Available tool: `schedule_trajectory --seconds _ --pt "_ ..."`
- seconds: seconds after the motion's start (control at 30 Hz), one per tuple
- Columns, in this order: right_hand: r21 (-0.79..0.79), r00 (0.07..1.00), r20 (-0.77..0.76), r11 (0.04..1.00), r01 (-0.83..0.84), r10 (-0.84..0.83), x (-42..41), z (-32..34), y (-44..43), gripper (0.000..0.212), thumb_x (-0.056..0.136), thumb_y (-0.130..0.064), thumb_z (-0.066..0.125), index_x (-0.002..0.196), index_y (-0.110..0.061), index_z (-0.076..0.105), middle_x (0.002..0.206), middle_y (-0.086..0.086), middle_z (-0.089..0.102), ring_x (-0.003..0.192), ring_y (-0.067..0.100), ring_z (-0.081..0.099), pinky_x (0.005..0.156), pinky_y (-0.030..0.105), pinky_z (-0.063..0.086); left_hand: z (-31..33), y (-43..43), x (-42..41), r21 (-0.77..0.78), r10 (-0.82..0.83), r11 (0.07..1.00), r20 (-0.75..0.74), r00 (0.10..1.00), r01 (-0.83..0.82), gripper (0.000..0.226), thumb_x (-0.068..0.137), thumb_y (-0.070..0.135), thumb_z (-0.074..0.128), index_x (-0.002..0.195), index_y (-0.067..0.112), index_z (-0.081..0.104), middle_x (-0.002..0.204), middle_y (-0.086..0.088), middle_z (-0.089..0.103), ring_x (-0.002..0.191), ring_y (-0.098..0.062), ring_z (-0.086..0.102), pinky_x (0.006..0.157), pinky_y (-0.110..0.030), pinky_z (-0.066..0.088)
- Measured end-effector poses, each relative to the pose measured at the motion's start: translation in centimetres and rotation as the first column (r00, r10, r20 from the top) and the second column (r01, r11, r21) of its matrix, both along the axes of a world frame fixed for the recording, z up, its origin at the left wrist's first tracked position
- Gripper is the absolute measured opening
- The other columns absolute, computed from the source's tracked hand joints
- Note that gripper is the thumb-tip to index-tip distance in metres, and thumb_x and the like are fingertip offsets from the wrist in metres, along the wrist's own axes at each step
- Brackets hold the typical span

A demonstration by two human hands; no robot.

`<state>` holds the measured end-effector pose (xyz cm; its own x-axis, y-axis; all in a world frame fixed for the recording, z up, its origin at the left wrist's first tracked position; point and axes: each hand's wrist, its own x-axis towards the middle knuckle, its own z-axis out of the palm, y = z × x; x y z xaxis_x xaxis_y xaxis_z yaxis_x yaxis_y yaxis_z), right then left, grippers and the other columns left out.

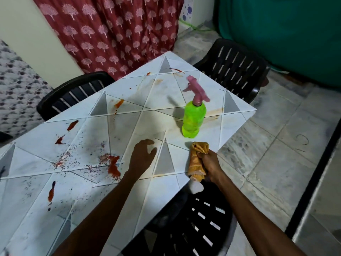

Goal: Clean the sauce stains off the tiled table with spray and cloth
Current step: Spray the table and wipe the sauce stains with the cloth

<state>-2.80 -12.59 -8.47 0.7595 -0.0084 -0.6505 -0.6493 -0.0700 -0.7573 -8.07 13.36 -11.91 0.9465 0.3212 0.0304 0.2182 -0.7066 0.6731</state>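
Sauce stains (113, 166): a thick red smear lies just left of the left fingers. More blobs and speckle lie farther left on the tiled table (129, 93).
Cloth (198, 159): orange and bunched, with one end poking out beyond the curled fingers at the table's near edge.
Right hand (210, 163): fingers wrapped tightly round the cloth.
Left hand (142, 156): rests on the tile, fingers loosely spread, holding nothing.
Spray bottle (193, 117): upright and untouched, just beyond the right fingers.
Risk, smearing: wiping with the cloth still wadded would likely spread the thick sauce into the grout lines.
Risk, forearm: the left wrist sits beside the smear and could drag through it.
Risk, bottle: a hasty reach could tip the tall bottle.
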Motion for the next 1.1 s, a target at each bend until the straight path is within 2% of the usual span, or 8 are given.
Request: schedule_trajectory --seconds 0.1,0.2,0.3,0.37,0.47,0.67,0.93,1.1 --pt "-0.167 0.992 0.03 0.979 -0.119 0.125 0.2 -4.4 3.9 0.023 0.071 -0.033 0.063 0.089 -0.021 0.074 0.082 0.008 0.072 0.078 0.034 0.069 0.08 0.055 0.059 -1.6 5.7 -4.8 0.07 0.086 0.994 -0.039 0.996 -0.083 0.032 0.086 0.029 0.066 0.111 0.009 0.065 0.108 -0.012 0.066 0.101 -0.032 0.062 0.091 -0.038 0.048" --pt "-0.241 0.975 0.04 0.949 -0.201 0.217 -2.0 -4.0 9.1 0.031 0.07 -0.04 0.057 0.091 -0.025 0.073 0.094 0.008 0.074 0.09 0.034 0.069 0.089 0.047 0.057 -2.3 10.6 -8.1 0.173 0.105 0.981 -0.072 0.992 -0.091 0.024 0.086 0.025 0.066 0.105 0.011 0.067 0.102 -0.011 0.066 0.096 -0.031 0.061 0.085 -0.042 0.053" --pt "-0.138 0.971 0.067 0.966 -0.218 0.229 -6.0 -0.1 16.2 0.024 0.09 -0.014 0.052 0.088 -0.02 0.075 0.066 0.008 0.06 0.051 0.024 0.057 0.051 0.033 0.057 -3.0 15.0 -10.8 0.193 0.11 0.977 -0.086 0.99 -0.092 0.041 0.081 0.026 0.072 0.118 0.011 0.064 0.116 -0.01 0.064 0.11 -0.03 0.058 0.097 -0.04 0.049" --pt "-0.101 0.957 0.083 0.958 -0.269 0.277 -7.7 -0.6 20.2 0.031 0.088 -0.007 0.049 0.093 -0.019 0.077 0.062 0.011 0.057 0.043 0.022 0.053 0.044 0.03 0.05 -3.4 17.4 -12.1 0.262 0.095 0.963 -0.104 0.99 -0.065 0.051 0.083 0.033 0.07 0.126 0.005 0.06 0.127 -0.016 0.06 0.121 -0.034 0.053 0.104 -0.043 0.045" --pt "-0.177 0.898 0.066 0.891 -0.419 0.435 -10.0 -1.0 25.4 0.034 0.073 -0.029 0.052 0.099 -0.025 0.074 0.077 0.002 0.072 0.068 0.024 0.069 0.073 0.045 0.06 -3.6 20.3 -13.3 0.322 0.045 0.947 -0.18 0.983 0.015 0.058 0.088 0.046 0.056 0.134 0.01 0.054 0.139 -0.015 0.052 0.131 -0.033 0.045 0.105 -0.049 0.04" --pt "-0.308 0.764 0.038 0.735 -0.604 0.644 -13.7 0.0 31.8 0.026 0.091 -0.032 0.062 0.116 -0.03 0.069 0.114 0.004 0.073 0.104 0.026 0.068 0.094 0.037 0.053 -3.8 22.5 -15.1 0.244 -0.024 0.967 -0.192 0.981 0.071 0.052 0.089 0.034 0.059 0.136 0.012 0.053 0.142 -0.011 0.05 0.134 -0.032 0.042 0.106 -0.054 0.04" --pt "-0.432 0.715 0.144 0.693 -0.577 0.684 -4.5 2.8 29.9 0.047 0.087 -0.008 0.06 0.131 -0.023 0.066 0.124 0.004 0.071 0.11 0.016 0.063 0.089 0.023 0.043 -3.5 28.2 -11.3 0.283 -0.004 0.957 -0.19 0.982 0.058 0.071 0.094 0.059 0.037 0.152 0.017 0.033 0.16 -0.005 0.028 0.149 -0.029 0.021 0.118 -0.056 0.023" --pt "-0.651 0.684 0.225 0.629 -0.424 0.694 6.6 2.5 31.0 0.038 0.082 -0.025 0.057 0.118 -0.029 0.068 0.114 0.006 0.075 0.105 0.029 0.067 0.088 0.038 0.052 -3.8 30.8 -8.9 0.354 -0.003 0.93 -0.271 0.962 0.103 0.09 0.086 0.077 0.016 0.155 0.021 0.026 0.164 -0.003 0.017 0.152 -0.026 0.011 0.12 -0.049 0.013"
